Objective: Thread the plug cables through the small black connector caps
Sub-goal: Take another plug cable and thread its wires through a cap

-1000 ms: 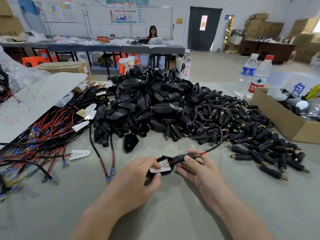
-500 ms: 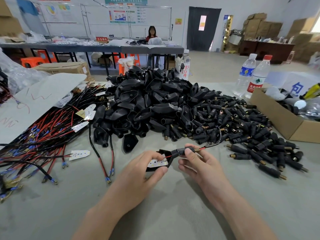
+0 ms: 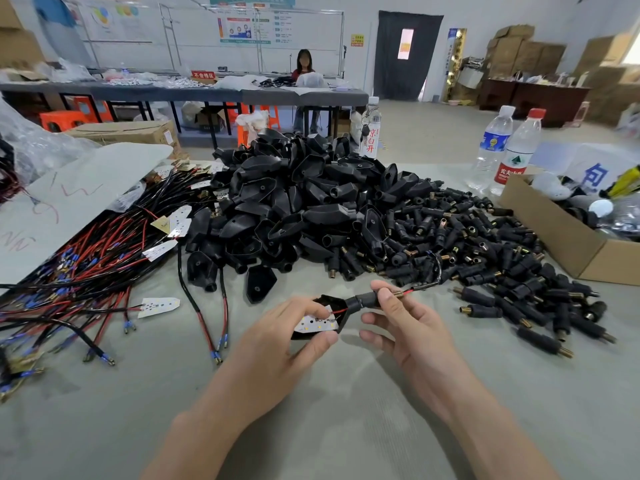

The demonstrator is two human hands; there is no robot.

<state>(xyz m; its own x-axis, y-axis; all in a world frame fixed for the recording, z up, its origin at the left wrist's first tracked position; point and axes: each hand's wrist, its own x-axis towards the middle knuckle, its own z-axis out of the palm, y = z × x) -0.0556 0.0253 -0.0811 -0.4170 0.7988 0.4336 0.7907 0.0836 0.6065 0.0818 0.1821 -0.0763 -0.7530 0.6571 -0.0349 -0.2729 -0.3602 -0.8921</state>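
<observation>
My left hand (image 3: 287, 336) grips a black lamp housing (image 3: 332, 304) that holds a white LED board (image 3: 317, 323). My right hand (image 3: 405, 318) pinches the small black connector cap (image 3: 365, 301) seated on the housing's neck. A brass threaded tip (image 3: 397, 293) pokes out beside my fingertip. A red and black cable (image 3: 420, 287) runs out of the cap up to the right into the heap of caps (image 3: 502, 258).
A big pile of black housings (image 3: 304, 209) lies at centre. Red and black cables with blue terminals (image 3: 79, 271) spread at left. A cardboard box (image 3: 561, 237) and two water bottles (image 3: 505, 150) stand at right. A person sits at a far table.
Both hands lifted the housing and cap slightly away from me, toward the pile. The cap has slid further along the cable, so the brass tip now shows past my right fingers.
</observation>
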